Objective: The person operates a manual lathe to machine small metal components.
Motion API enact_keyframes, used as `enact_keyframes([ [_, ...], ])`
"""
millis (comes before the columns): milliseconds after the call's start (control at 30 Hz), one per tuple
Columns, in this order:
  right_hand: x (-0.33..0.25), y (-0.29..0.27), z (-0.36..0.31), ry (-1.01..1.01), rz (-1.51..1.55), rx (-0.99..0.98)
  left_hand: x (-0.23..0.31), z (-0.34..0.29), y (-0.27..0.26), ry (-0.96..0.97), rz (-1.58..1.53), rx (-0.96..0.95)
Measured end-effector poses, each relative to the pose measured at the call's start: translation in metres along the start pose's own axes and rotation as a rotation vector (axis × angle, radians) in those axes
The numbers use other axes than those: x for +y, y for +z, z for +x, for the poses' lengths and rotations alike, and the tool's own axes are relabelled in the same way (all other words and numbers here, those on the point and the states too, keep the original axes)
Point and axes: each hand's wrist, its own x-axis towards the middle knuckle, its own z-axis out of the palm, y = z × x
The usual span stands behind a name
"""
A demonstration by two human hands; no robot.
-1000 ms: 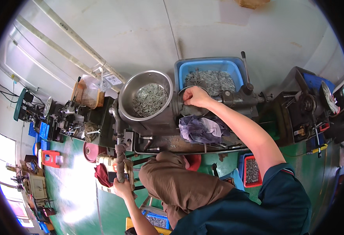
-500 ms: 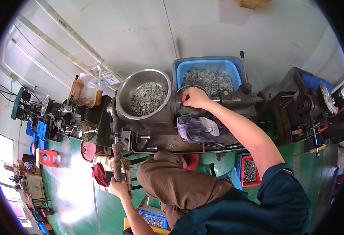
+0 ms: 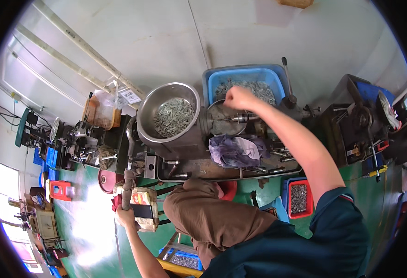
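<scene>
My left hand is wrapped round the lower end of a long lever bound in brown cloth, at the left side of a lathe-like machine. With fingers curled together, my right hand is above a round grey dish and the near edge of a blue basket full of small metal parts. What those fingers hold, if anything, is hidden. Just below that hand, a spindle tip points left over the dish. A steel bowl of slim metal pins stands left of it.
A purple rag lies on the machine front. An upright lever rises at the basket's right. A red tray of small parts sits on the floor at right, and a stool with a dark phone-like slab stands beside my left hand.
My left hand and the wrapped lever have swung a little to the left. My right hand has lifted from the spindle area, up and slightly right, uncovering the spindle tip.
</scene>
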Motion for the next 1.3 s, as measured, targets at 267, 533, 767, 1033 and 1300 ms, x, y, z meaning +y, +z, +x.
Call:
enact_keyframes([
  [267,0.143,-0.092,-0.032,0.245,-0.466,0.451,-0.009,0.003,0.008,-0.003,-0.017,0.006],
  [533,0.189,-0.089,-0.166,0.27,-0.505,0.66,-0.01,0.0,0.006,-0.007,-0.044,-0.008],
  [767,0.155,-0.086,-0.211,0.341,-0.525,0.571,-0.008,-0.002,0.006,0.024,-0.054,0.031],
  [1033,0.151,-0.081,-0.216,0.277,-0.585,0.632,0.001,-0.006,-0.002,0.042,-0.057,0.026],
  [1300,0.148,-0.08,-0.217,0.3,-0.58,0.618,-0.007,-0.003,0.004,0.037,-0.031,0.034],
])
